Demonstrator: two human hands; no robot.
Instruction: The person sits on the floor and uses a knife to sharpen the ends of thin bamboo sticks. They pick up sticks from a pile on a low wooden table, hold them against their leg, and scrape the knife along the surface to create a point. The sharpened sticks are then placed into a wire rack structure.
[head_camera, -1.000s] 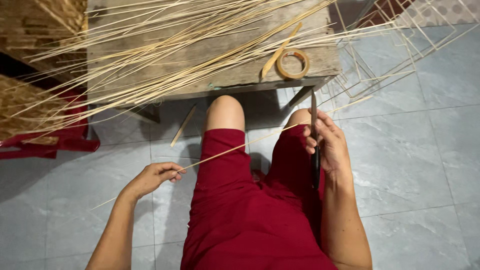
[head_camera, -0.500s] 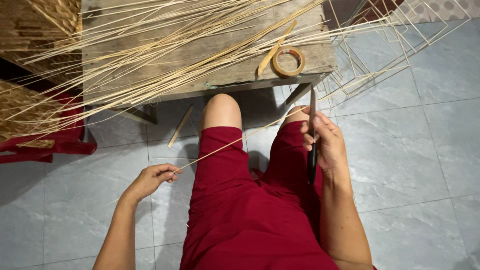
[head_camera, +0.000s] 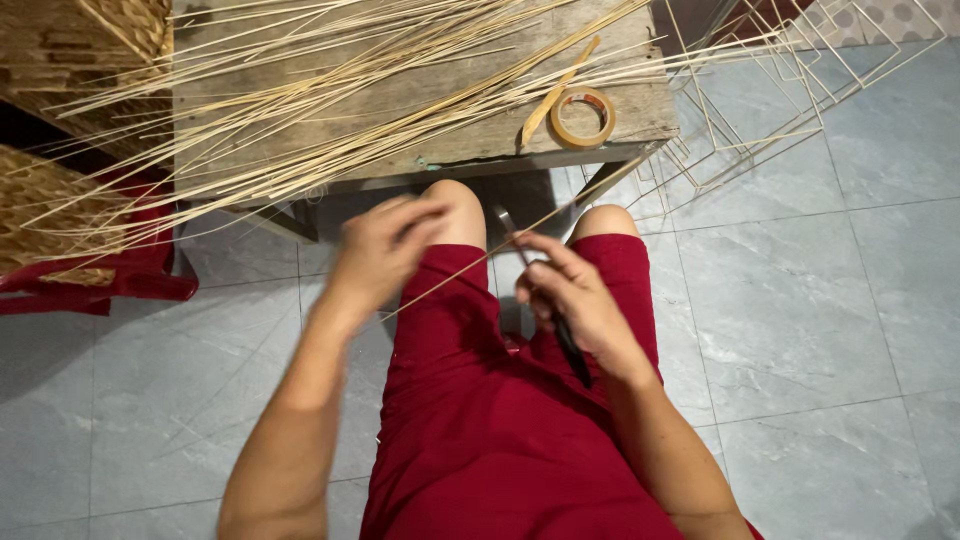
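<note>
Bamboo strip (head_camera: 500, 250) slants up-right between both hands.

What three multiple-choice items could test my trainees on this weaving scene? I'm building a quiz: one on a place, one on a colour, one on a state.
1. Where does the round roll of tan tape lie?
A. on the floor tiles
B. on the weathered wooden bench, near its right front corner
C. on the person's lap

2. What colour are the person's shorts?
A. red
B. blue
C. grey

3. What is the right hand doing?
A. resting flat on the floor
B. hanging free of everything
C. closed on a dark-handled knife, blade up

Answers:
1 B, the roll sits on the planks beside the thin pale bamboo strips.
2 A, the cloth over both thighs is plainly red.
3 C, the fingers wrap the handle while the left hand pinches one thin strip.
</note>
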